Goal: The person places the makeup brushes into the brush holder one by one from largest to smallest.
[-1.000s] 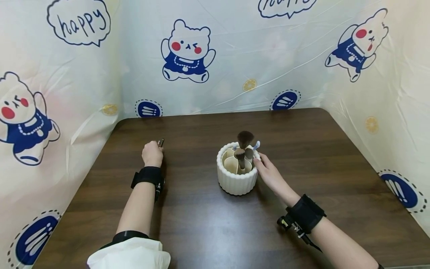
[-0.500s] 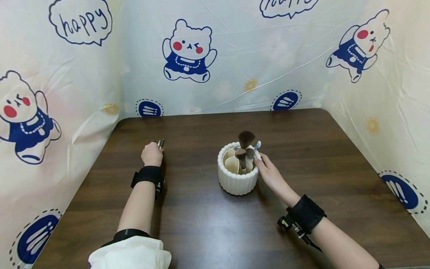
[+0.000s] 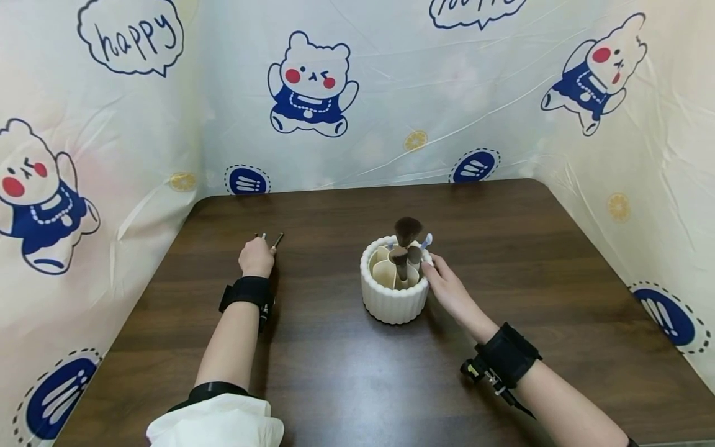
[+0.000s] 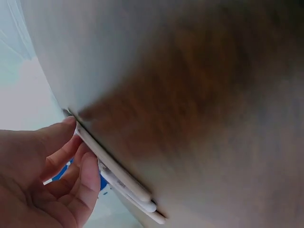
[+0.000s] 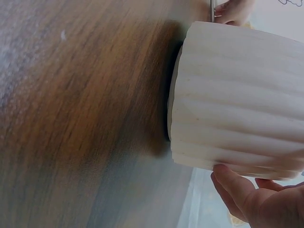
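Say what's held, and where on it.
Slim sticks, in the left hand, gripped away from their rounded ends. Right hand only touches the outer side of the white holder.

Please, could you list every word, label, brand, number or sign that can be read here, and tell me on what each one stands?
"happy": in the speech bubble at upper left of the printed backdrop.
Second bubble at the top edge: lettering cut off, not fully readable.
Blue ovals: white strokes, no readable letters.
Brush holder: no text visible.
Slim sticks in the left hand: any marking is too small to read.
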